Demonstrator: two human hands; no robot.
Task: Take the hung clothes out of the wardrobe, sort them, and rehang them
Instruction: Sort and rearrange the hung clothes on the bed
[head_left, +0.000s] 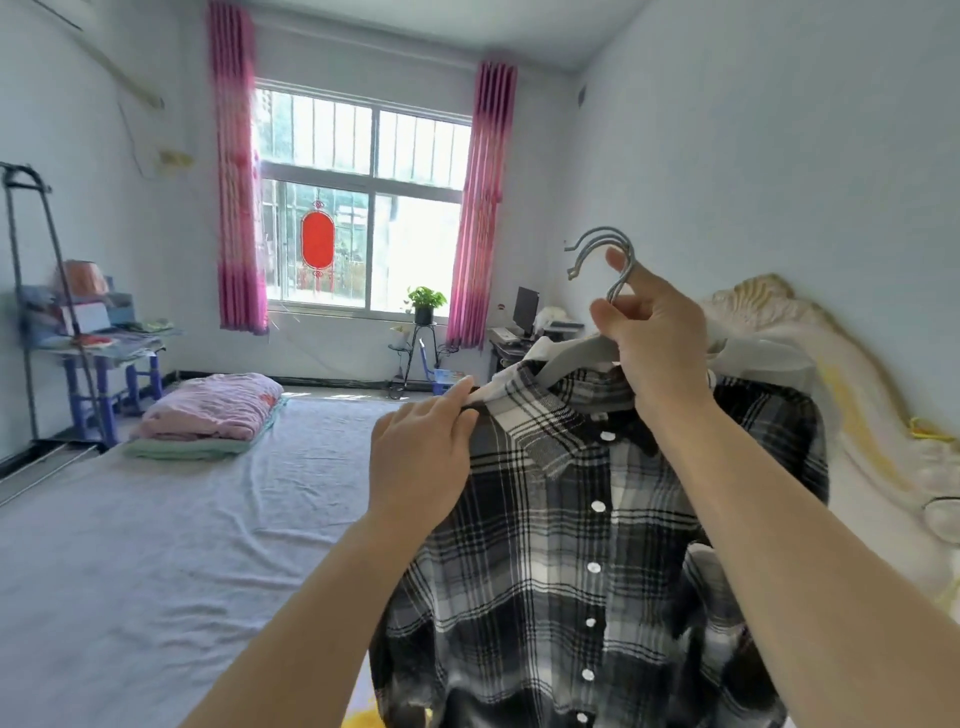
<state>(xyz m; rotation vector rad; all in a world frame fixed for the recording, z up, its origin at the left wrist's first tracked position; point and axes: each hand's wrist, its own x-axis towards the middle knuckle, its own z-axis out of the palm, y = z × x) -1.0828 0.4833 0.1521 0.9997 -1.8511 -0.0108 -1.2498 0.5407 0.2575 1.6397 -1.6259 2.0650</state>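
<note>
Head view. The right hand (654, 332) holds a bundle of grey hangers (582, 356) up over the head end of the bed (182, 545). Its grip is clenched round the hanger necks just under the hooks, which stick up above the knuckles. Gathering the necks in one fist likely keeps several garments together and off the bed while they are sorted.

The plaid shirt (561, 545) is in front on the bundle, buttoned and facing the camera, its hem out of frame over the bed's near edge. A white garment (763, 353) shows behind it, on the side towards the bed's headboard (831, 353).

The left hand (421, 457) reaches to the shirt's shoulder on the side away from the headboard. Its grip pinches the cloth there, where a hanger arm ends, thumb under and fingers on top. I judge this to be either separating the front hanger from the rest or straightening the shoulder. The clothes appear to be out of the wardrobe and not yet rehung.

At the bed's far end lies a folded pink quilt (213, 410). Beyond the bed's foot, under the window, a dark pot (423, 314) on a metal stand holds a green plant. A dark metal rack (31, 291) stands off the bed's far side from the headboard, and I cannot tell whether anything hangs on it.
</note>
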